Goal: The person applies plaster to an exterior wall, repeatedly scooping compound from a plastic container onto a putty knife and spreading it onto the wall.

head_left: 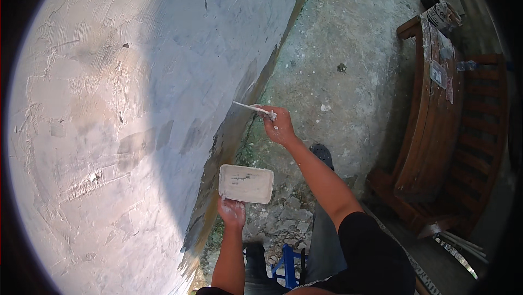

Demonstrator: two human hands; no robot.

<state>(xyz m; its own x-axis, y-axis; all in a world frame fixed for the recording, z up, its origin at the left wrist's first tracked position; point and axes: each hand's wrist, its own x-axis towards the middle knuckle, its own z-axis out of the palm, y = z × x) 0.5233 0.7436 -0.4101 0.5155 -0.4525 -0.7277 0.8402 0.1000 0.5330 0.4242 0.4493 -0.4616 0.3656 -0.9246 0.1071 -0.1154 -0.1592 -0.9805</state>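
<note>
My right hand (279,126), smeared with white, is closed on a putty knife (250,107). Its blade shows nearly edge-on, and its tip reaches the lower part of the plastered wall (185,66) or just in front of it; I cannot tell if they touch. Nearer to me, my left hand (232,212) grips the near edge of a shallow rectangular tray (246,184), its fingers partly hidden beneath. White paste coats the tray's inside, with darker streaks in the middle. White flecks also mark my left fingers. Grey damp-looking patches and trowel ridges cover the wall.
On the right stand a wooden table (430,126) and a slatted bench (476,131). A plastic packet (438,73) lies on the tabletop, with a bag (442,16) beyond it. The concrete floor (338,49) turns to broken rubble (283,218) near a blue stool (290,265) by my legs.
</note>
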